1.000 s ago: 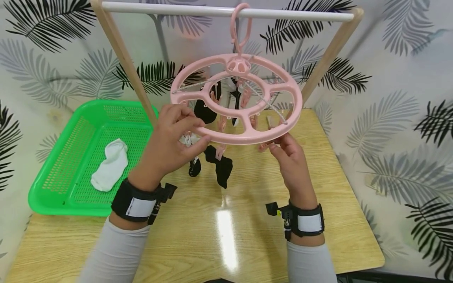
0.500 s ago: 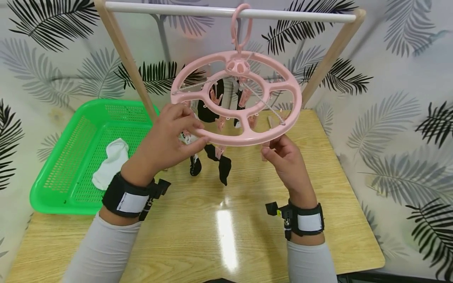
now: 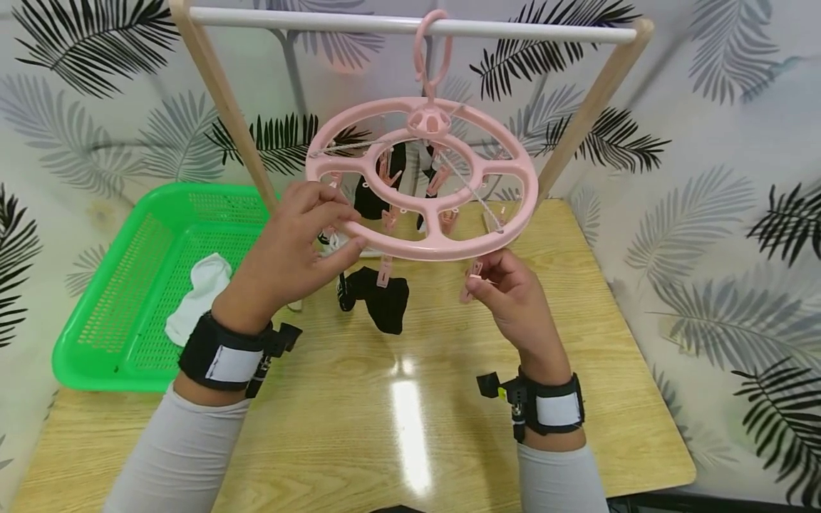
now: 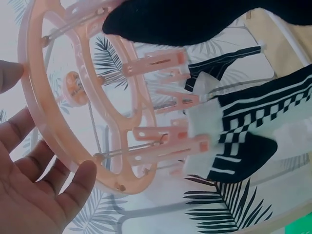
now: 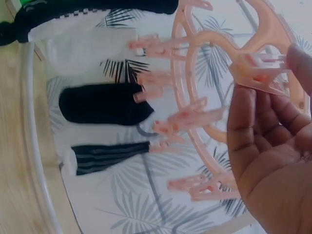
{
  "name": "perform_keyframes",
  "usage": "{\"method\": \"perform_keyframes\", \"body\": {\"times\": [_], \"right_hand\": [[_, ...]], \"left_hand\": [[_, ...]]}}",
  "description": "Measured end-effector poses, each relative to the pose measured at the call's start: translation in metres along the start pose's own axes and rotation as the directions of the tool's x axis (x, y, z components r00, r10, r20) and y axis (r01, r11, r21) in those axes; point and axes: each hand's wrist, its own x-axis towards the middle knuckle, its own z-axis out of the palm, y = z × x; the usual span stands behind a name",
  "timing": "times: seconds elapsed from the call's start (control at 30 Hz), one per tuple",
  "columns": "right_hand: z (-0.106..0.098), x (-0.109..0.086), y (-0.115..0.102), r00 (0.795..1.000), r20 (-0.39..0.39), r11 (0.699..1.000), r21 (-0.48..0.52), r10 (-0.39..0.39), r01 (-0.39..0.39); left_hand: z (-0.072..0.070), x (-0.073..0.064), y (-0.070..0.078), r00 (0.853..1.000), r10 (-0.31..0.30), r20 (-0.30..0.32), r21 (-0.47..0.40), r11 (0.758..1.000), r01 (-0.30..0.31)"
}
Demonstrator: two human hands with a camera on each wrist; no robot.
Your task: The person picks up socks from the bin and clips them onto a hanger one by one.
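Note:
A round pink clip hanger (image 3: 442, 250) hangs by its hook from a white rod. My left hand (image 3: 282, 253) holds its front left rim between thumb and fingers. At the front right, my right hand (image 3: 522, 303) pinches a pink clothespin (image 5: 258, 70) by its end, with nothing visible in its jaws. A black sock (image 3: 388, 303) dangles from a clip at the front. Seen by the left wrist camera, a black and white checked sock (image 4: 253, 117) hangs from clips. Another black sock (image 5: 102, 105) and a striped sock (image 5: 112, 158) show in the right wrist view.
The white rod (image 3: 308, 20) rests on wooden posts (image 3: 224, 107) above the wooden table (image 3: 346, 406). At left stands a green basket (image 3: 83, 342) with a white sock (image 3: 202, 296) in it. Several other pink clips (image 5: 161, 46) hang from the ring.
The hanger has shifted slightly left, and the front black sock has swung round. My right hand has drawn the clothespin left and a little down, and it now shows more clearly.

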Motion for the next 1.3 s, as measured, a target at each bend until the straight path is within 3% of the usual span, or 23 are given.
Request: {"method": "perform_keyframes", "body": {"times": [0.13, 0.27, 0.33, 0.4, 0.47, 0.53, 0.6, 0.67, 0.7, 0.8, 0.93, 1.0, 1.13, 1.3], "right_hand": [[0.007, 0.000, 0.003, 0.999, -0.029, 1.000, -0.023, -0.016, 0.015], [0.012, 0.000, 0.004, 0.999, -0.031, 0.997, -0.062, -0.036, 0.034], [0.013, 0.000, 0.004, 0.999, -0.025, 0.997, -0.067, -0.046, 0.044], [0.014, 0.001, 0.004, 0.999, -0.019, 0.996, -0.076, -0.050, 0.048], [0.014, 0.002, 0.004, 0.999, -0.016, 0.995, -0.083, -0.049, 0.047], [0.015, 0.003, 0.004, 0.999, -0.015, 0.995, -0.089, -0.044, 0.042], [0.015, 0.003, 0.003, 0.999, -0.022, 0.995, -0.092, -0.037, 0.035], [0.015, 0.002, 0.004, 0.999, -0.030, 0.996, -0.089, -0.030, 0.028], [0.015, 0.002, 0.004, 0.999, -0.032, 0.996, -0.088, -0.026, 0.023], [0.015, 0.000, 0.005, 0.999, -0.037, 0.996, -0.087, -0.018, 0.015], [0.014, -0.002, 0.005, 0.999, -0.037, 0.997, -0.082, -0.011, 0.008], [0.013, -0.003, 0.005, 0.999, -0.033, 0.997, -0.079, -0.013, 0.010], [0.012, -0.004, 0.006, 0.999, -0.029, 0.997, -0.077, -0.019, 0.016], [0.012, -0.002, 0.006, 1.000, -0.020, 0.998, -0.066, -0.019, 0.018]], "left_hand": [[0.000, -0.003, -0.003, 0.999, 0.018, -0.035, 0.009, 1.000, -0.018], [-0.002, -0.009, -0.009, 0.993, -0.002, -0.115, 0.000, 1.000, 0.002], [-0.006, -0.015, -0.014, 0.980, -0.054, -0.191, 0.008, 0.998, 0.056], [-0.012, -0.024, -0.022, 0.957, -0.130, -0.261, 0.001, 0.991, 0.135], [-0.018, -0.034, -0.034, 0.918, -0.245, -0.312, -0.033, 0.968, 0.247], [-0.024, -0.045, -0.052, 0.862, -0.383, -0.331, -0.099, 0.923, 0.372], [-0.029, -0.056, -0.075, 0.804, -0.511, -0.304, -0.139, 0.859, 0.493], [-0.034, -0.068, -0.099, 0.734, -0.631, -0.249, -0.146, 0.774, 0.616], [-0.036, -0.074, -0.112, 0.710, -0.671, -0.213, -0.122, 0.739, 0.662], [-0.039, -0.096, -0.148, 0.674, -0.731, -0.106, 0.031, 0.675, 0.737], [-0.036, -0.124, -0.184, 0.663, -0.749, 0.007, 0.202, 0.650, 0.732], [-0.034, -0.134, -0.197, 0.638, -0.768, 0.057, 0.249, 0.630, 0.736], [-0.030, -0.144, -0.213, 0.561, -0.814, 0.150, 0.306, 0.578, 0.757], [-0.024, -0.146, -0.222, 0.457, -0.859, 0.231, 0.361, 0.511, 0.780]]}}
